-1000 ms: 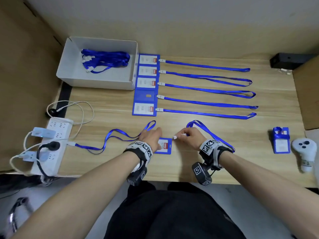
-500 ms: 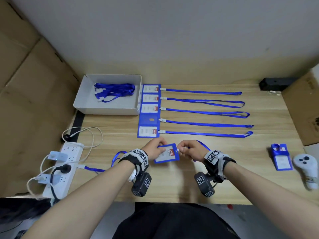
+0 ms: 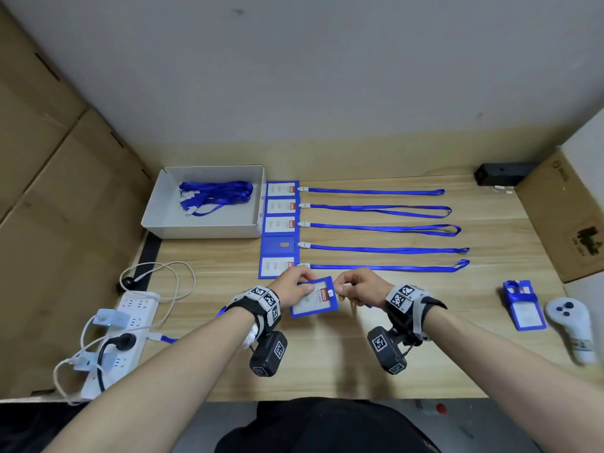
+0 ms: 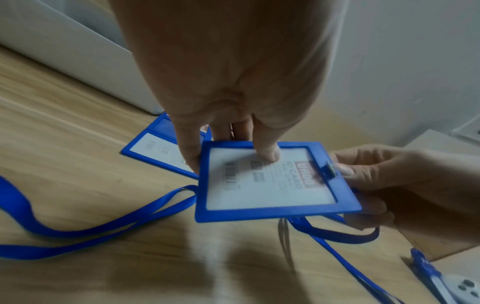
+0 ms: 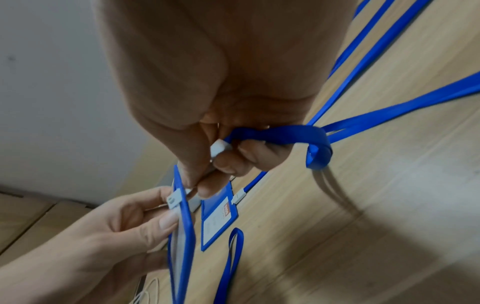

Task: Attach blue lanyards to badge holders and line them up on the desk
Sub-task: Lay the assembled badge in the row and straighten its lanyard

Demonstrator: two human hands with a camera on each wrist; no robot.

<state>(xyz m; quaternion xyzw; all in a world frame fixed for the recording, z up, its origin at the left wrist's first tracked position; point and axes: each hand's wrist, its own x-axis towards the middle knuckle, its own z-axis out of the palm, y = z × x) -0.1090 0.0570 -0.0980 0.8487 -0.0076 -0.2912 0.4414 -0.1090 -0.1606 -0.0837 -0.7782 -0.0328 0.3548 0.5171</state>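
Observation:
A blue badge holder (image 3: 314,297) (image 4: 272,181) is lifted just above the desk, front centre. My left hand (image 3: 294,286) (image 4: 228,144) pinches its left end, thumb on the card face. My right hand (image 3: 358,287) (image 5: 221,156) pinches the white clip (image 5: 219,149) of a blue lanyard (image 5: 319,142) at the holder's slot tab (image 4: 328,170) (image 5: 173,199). The lanyard's strap (image 4: 103,224) trails under the holder toward the left. Several finished holders with lanyards (image 3: 376,228) lie in a row behind.
A white box (image 3: 157,220) with spare lanyards (image 3: 214,196) sits back left. A power strip (image 3: 121,335) with cables lies at the left edge. Another badge holder (image 3: 524,305) and a white controller (image 3: 572,325) lie at the right. Cardboard (image 3: 565,217) stands back right.
The badge holder has come up off the desk between both hands. The right hand has brought the lanyard clip to the holder's top edge. The head view has tilted upward.

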